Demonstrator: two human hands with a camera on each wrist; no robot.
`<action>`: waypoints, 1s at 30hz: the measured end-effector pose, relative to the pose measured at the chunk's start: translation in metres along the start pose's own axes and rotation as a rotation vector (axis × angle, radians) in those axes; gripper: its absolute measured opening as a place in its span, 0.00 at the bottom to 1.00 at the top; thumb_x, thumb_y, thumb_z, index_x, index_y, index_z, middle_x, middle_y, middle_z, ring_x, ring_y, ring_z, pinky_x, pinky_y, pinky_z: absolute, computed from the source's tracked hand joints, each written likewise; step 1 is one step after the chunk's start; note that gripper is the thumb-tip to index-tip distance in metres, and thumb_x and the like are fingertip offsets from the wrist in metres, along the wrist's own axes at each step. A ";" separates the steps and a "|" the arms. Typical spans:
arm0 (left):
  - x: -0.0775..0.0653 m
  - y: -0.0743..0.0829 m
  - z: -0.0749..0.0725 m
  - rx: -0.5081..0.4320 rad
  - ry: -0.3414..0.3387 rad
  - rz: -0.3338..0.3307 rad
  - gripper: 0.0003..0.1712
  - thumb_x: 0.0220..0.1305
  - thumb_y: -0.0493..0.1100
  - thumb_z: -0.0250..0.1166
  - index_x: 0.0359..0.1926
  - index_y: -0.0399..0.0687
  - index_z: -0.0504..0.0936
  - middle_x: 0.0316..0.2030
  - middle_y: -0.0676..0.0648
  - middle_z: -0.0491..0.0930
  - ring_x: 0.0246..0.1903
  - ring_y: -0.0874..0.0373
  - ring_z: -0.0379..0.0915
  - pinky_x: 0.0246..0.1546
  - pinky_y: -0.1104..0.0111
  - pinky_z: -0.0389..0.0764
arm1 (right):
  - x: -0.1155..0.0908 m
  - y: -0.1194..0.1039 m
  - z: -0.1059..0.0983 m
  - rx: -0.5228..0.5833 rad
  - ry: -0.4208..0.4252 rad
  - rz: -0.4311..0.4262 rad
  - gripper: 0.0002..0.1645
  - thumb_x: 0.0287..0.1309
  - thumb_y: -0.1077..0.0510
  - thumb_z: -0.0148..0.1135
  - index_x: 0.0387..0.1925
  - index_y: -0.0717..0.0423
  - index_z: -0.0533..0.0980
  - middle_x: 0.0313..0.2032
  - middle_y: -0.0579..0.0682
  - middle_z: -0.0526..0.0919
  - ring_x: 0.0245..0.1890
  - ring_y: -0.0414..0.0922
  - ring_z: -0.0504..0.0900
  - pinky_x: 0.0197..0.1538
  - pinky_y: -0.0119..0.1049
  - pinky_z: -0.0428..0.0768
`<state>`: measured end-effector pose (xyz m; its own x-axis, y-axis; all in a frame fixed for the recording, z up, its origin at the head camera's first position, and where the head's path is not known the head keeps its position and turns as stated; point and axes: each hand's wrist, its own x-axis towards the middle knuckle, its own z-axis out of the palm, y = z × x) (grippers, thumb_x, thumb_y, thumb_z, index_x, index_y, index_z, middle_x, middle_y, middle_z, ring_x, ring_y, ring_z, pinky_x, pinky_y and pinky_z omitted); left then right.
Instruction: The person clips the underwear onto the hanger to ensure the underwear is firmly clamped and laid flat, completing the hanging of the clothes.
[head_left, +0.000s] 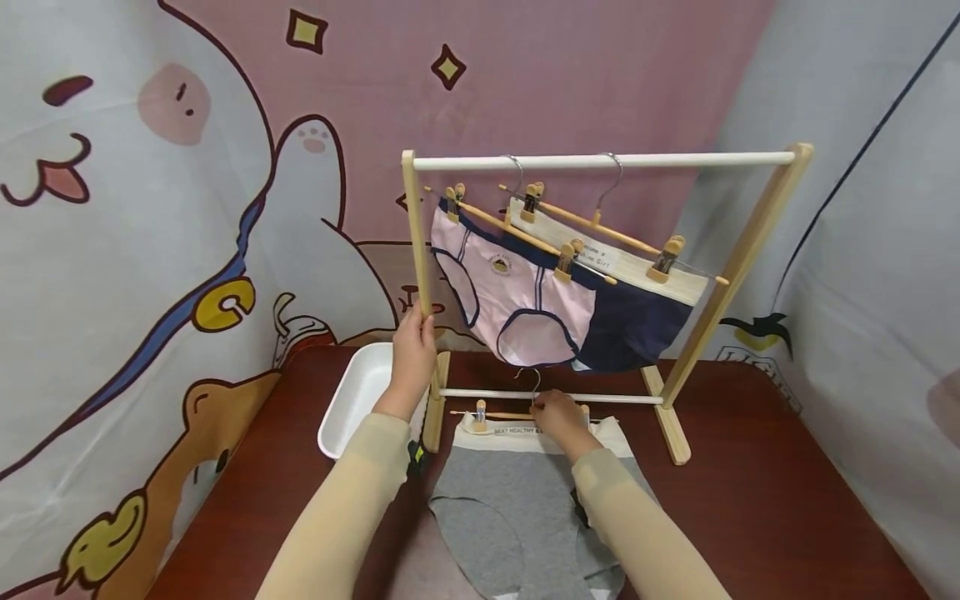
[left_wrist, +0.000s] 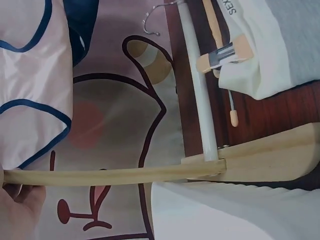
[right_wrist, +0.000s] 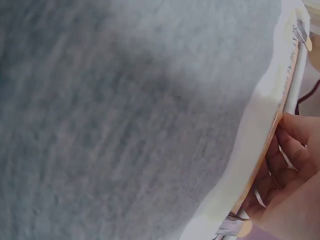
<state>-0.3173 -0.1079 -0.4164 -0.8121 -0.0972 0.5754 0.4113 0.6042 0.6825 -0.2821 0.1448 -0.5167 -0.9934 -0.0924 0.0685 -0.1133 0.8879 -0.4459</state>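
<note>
My left hand (head_left: pixel 411 358) grips the left wooden post of the clothes rack (head_left: pixel 418 242); the left wrist view shows the fingers (left_wrist: pixel 31 197) around that post. Low in front of the rack, my right hand (head_left: pixel 561 421) pinches the wooden bar of a clip hanger (head_left: pixel 504 416), its metal hook pointing up near the lower white rod. Clipped to this hanger are grey underpants (head_left: pixel 502 475) with a cream waistband, which fill much of the right wrist view. On the top rod hang pink underpants (head_left: pixel 480 267) with navy trim and, behind them, navy underpants (head_left: pixel 637 325) with a cream waistband, each on a clip hanger.
A white plastic tray (head_left: pixel 341 412) stands on the dark red table (head_left: pixel 757 500) left of the rack, close to its left foot. The rack's right foot (head_left: pixel 672 429) rests on the table. A cartoon-printed cloth (head_left: pixel 570 75) hangs behind and at both sides.
</note>
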 end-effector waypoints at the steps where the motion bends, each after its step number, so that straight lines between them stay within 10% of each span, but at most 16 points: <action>1: 0.001 -0.001 0.000 -0.001 -0.012 0.000 0.12 0.72 0.41 0.49 0.50 0.39 0.72 0.42 0.39 0.77 0.42 0.47 0.73 0.44 0.56 0.76 | 0.000 0.001 -0.002 0.034 0.002 0.009 0.08 0.57 0.57 0.60 0.34 0.56 0.81 0.36 0.54 0.82 0.38 0.54 0.79 0.42 0.50 0.76; 12: 0.003 -0.002 -0.004 0.012 -0.038 -0.016 0.13 0.71 0.40 0.51 0.52 0.40 0.72 0.44 0.39 0.77 0.43 0.47 0.74 0.45 0.56 0.76 | -0.009 0.025 -0.036 0.087 -0.045 0.079 0.04 0.58 0.52 0.60 0.29 0.45 0.78 0.28 0.44 0.79 0.28 0.44 0.75 0.26 0.40 0.64; 30: 0.003 -0.002 -0.005 0.013 -0.061 -0.033 0.13 0.72 0.42 0.50 0.53 0.43 0.72 0.44 0.40 0.77 0.44 0.47 0.75 0.44 0.56 0.78 | -0.046 0.104 -0.098 0.083 -0.040 0.001 0.08 0.59 0.59 0.59 0.33 0.62 0.79 0.27 0.53 0.81 0.24 0.43 0.71 0.29 0.36 0.69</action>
<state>-0.3185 -0.1138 -0.4137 -0.8489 -0.0689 0.5240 0.3790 0.6117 0.6944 -0.2465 0.2853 -0.4786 -0.9933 -0.1107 0.0334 -0.1119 0.8479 -0.5181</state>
